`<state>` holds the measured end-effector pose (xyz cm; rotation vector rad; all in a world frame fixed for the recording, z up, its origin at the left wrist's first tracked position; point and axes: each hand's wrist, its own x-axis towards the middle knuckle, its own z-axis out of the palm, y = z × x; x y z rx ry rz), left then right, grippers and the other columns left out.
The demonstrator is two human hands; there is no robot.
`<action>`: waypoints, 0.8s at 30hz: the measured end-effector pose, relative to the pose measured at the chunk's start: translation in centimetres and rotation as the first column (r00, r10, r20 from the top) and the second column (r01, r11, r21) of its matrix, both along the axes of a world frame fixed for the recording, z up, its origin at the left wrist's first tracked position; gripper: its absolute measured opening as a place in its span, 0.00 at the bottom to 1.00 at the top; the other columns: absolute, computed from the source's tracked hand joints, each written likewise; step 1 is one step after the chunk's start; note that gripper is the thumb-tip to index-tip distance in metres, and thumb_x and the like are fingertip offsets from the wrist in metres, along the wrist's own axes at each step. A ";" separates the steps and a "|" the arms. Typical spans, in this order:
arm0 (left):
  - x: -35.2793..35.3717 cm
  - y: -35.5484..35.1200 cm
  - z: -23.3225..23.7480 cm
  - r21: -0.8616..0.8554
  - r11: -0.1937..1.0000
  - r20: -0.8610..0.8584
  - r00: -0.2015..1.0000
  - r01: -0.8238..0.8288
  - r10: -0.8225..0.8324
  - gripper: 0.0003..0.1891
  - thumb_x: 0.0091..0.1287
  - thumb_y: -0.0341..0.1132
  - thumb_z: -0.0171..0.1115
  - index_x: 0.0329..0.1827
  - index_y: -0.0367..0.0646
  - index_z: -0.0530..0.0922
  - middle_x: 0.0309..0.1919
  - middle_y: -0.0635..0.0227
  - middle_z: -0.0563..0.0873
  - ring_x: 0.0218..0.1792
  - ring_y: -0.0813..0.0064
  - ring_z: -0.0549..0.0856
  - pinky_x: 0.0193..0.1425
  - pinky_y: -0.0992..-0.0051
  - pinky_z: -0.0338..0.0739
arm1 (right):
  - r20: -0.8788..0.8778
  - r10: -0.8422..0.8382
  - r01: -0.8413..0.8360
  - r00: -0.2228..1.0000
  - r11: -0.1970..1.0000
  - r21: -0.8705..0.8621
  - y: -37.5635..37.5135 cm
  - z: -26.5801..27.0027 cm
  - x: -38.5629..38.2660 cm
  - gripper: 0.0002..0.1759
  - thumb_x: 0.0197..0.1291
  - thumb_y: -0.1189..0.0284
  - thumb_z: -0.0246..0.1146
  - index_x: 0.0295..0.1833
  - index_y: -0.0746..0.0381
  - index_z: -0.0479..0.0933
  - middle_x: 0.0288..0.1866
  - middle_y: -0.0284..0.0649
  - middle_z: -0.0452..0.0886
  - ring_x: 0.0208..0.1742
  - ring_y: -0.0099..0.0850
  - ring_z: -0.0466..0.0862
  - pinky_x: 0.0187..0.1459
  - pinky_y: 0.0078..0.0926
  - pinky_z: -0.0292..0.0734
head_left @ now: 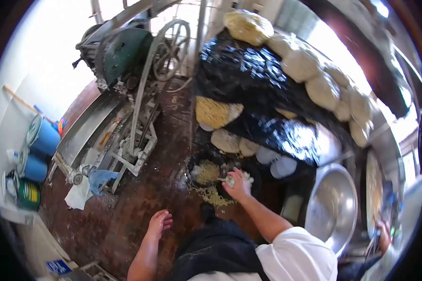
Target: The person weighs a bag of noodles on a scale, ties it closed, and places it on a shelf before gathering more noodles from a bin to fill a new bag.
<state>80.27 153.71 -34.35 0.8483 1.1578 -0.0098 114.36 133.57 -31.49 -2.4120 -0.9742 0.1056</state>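
My right hand reaches down over a dark tub and the small white pieces in it, its fingers stretched out and apart. Beside it, another dark container holds pale yellow shreds. More loose strands lie spilled on the floor in front of both. My left hand hovers over the brown floor, empty, with its fingers loosely bent and apart.
Black plastic sheeting covers a table with full bags along its back. A large metal bowl stands at right, near another person's hand. A green machine with a wheel and blue drums occupy the left.
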 end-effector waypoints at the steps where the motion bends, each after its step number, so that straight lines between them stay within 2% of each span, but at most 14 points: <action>1: -1.7 -0.4 -0.5 0.009 1.000 0.037 0.999 -0.020 0.019 0.19 0.69 0.47 0.67 0.59 0.50 0.79 0.46 0.68 0.89 0.41 0.74 0.87 0.41 0.70 0.81 | -0.002 -0.053 0.053 0.999 0.999 -0.005 -3.0 0.7 -1.9 0.26 0.55 0.58 0.73 0.57 0.57 0.78 0.70 0.53 0.74 0.69 0.53 0.75 0.68 0.47 0.70; 3: -4.3 -1.3 -0.8 0.008 0.999 0.099 0.994 0.039 -0.040 0.19 0.69 0.47 0.67 0.58 0.51 0.79 0.45 0.67 0.89 0.40 0.73 0.87 0.40 0.69 0.81 | -0.117 -0.185 0.186 0.976 0.983 -0.005 -8.5 4.2 -3.9 0.23 0.55 0.60 0.72 0.55 0.58 0.80 0.69 0.53 0.75 0.69 0.51 0.76 0.67 0.42 0.73; 4: -6.1 -2.3 -1.0 -0.048 0.998 0.128 0.991 0.038 -0.031 0.19 0.69 0.48 0.66 0.57 0.51 0.79 0.43 0.67 0.88 0.39 0.72 0.87 0.40 0.68 0.81 | -0.010 -0.249 0.249 0.969 0.966 0.066 -11.3 4.6 -4.2 0.21 0.55 0.61 0.72 0.52 0.59 0.81 0.67 0.53 0.76 0.69 0.49 0.75 0.67 0.40 0.72; 5: -7.7 -3.1 -1.5 -0.101 0.994 0.152 0.988 0.033 -0.017 0.19 0.69 0.49 0.66 0.56 0.51 0.78 0.42 0.67 0.88 0.38 0.70 0.87 0.39 0.68 0.81 | 0.104 -0.299 0.285 0.949 0.950 0.127 -13.4 6.9 -5.1 0.20 0.55 0.63 0.73 0.50 0.60 0.81 0.61 0.51 0.80 0.61 0.47 0.81 0.62 0.40 0.76; 7: -11.5 -4.8 -3.6 -0.173 0.979 0.181 0.981 0.106 -0.074 0.18 0.69 0.50 0.65 0.56 0.51 0.77 0.40 0.67 0.88 0.37 0.69 0.87 0.38 0.67 0.81 | 0.031 -0.407 0.394 0.913 0.899 0.190 -17.6 10.9 -5.9 0.19 0.56 0.63 0.72 0.49 0.61 0.81 0.59 0.51 0.81 0.59 0.46 0.82 0.58 0.40 0.78; 10: -13.3 -7.6 -4.4 -0.271 0.953 0.114 0.988 0.134 -0.106 0.18 0.69 0.51 0.64 0.53 0.51 0.76 0.39 0.66 0.88 0.36 0.67 0.87 0.36 0.66 0.82 | 0.064 -0.523 0.489 0.850 0.828 0.274 -23.2 15.0 -7.8 0.18 0.56 0.63 0.72 0.50 0.60 0.82 0.46 0.41 0.83 0.41 0.35 0.83 0.46 0.34 0.81; 11: -14.3 -8.7 -4.8 -0.288 0.950 0.039 0.992 0.123 -0.117 0.17 0.70 0.51 0.64 0.52 0.51 0.76 0.39 0.67 0.88 0.35 0.67 0.87 0.35 0.66 0.82 | 0.016 -0.590 0.573 0.807 0.789 0.221 -24.2 17.6 -9.5 0.19 0.57 0.63 0.72 0.51 0.60 0.81 0.46 0.42 0.84 0.42 0.36 0.85 0.47 0.35 0.81; 13: -14.1 -10.6 -3.7 -0.256 0.949 0.147 0.978 0.185 -0.151 0.16 0.69 0.52 0.64 0.47 0.50 0.77 0.37 0.68 0.88 0.33 0.69 0.87 0.30 0.69 0.81 | -0.094 -0.640 0.646 0.762 0.743 0.178 -27.2 19.4 -10.9 0.19 0.59 0.58 0.70 0.53 0.55 0.82 0.44 0.45 0.87 0.46 0.40 0.87 0.50 0.38 0.80; 15: -13.4 -11.8 -1.7 -0.216 0.943 0.167 0.961 0.253 -0.219 0.14 0.70 0.48 0.64 0.48 0.50 0.79 0.37 0.69 0.88 0.31 0.75 0.86 0.28 0.74 0.81 | 0.038 -0.550 0.525 0.834 0.813 0.253 -29.6 20.0 -11.5 0.20 0.60 0.55 0.70 0.54 0.53 0.82 0.46 0.44 0.87 0.49 0.40 0.86 0.50 0.39 0.79; 17: -12.9 -13.9 1.8 -0.017 0.995 0.220 0.971 0.096 -0.090 0.13 0.71 0.46 0.64 0.49 0.49 0.80 0.36 0.72 0.86 0.30 0.80 0.84 0.29 0.79 0.78 | -0.020 -0.466 0.456 0.884 0.854 0.253 -29.8 21.7 -12.1 0.18 0.61 0.60 0.71 0.54 0.55 0.83 0.49 0.38 0.86 0.53 0.33 0.85 0.49 0.32 0.79; 20: -14.3 -16.6 6.2 0.245 0.969 0.301 0.953 -0.035 -0.041 0.22 0.71 0.42 0.66 0.64 0.45 0.76 0.40 0.73 0.84 0.36 0.85 0.79 0.34 0.81 0.73 | -0.074 -0.201 0.215 0.977 0.920 0.329 -29.6 21.8 -11.4 0.18 0.62 0.63 0.72 0.55 0.59 0.83 0.59 0.36 0.85 0.55 0.26 0.83 0.49 0.28 0.79; 21: -15.6 -17.8 7.8 0.320 0.944 0.305 0.952 -0.080 -0.022 0.27 0.69 0.42 0.69 0.69 0.43 0.74 0.49 0.66 0.86 0.47 0.78 0.83 0.49 0.75 0.78 | -0.098 -0.106 0.135 0.990 0.918 0.372 -28.4 22.5 -12.1 0.18 0.62 0.66 0.72 0.56 0.59 0.82 0.63 0.40 0.82 0.57 0.28 0.82 0.51 0.28 0.78; 23: -18.8 -21.2 7.2 0.580 0.765 0.427 0.904 -0.282 0.009 0.33 0.67 0.45 0.71 0.72 0.42 0.71 0.64 0.59 0.80 0.64 0.68 0.79 0.67 0.66 0.74 | -0.150 0.107 -0.037 0.983 0.914 0.405 -26.1 22.7 -13.2 0.21 0.62 0.69 0.71 0.60 0.60 0.80 0.71 0.42 0.76 0.64 0.32 0.79 0.62 0.28 0.71; 24: -21.0 -23.8 10.9 0.587 0.757 0.376 0.925 -0.286 0.058 0.33 0.68 0.42 0.71 0.74 0.43 0.69 0.70 0.56 0.74 0.71 0.64 0.72 0.73 0.64 0.67 | -0.042 0.161 -0.139 0.986 0.937 0.321 -24.8 22.9 -14.4 0.23 0.62 0.70 0.70 0.61 0.61 0.79 0.75 0.44 0.72 0.71 0.36 0.74 0.69 0.32 0.64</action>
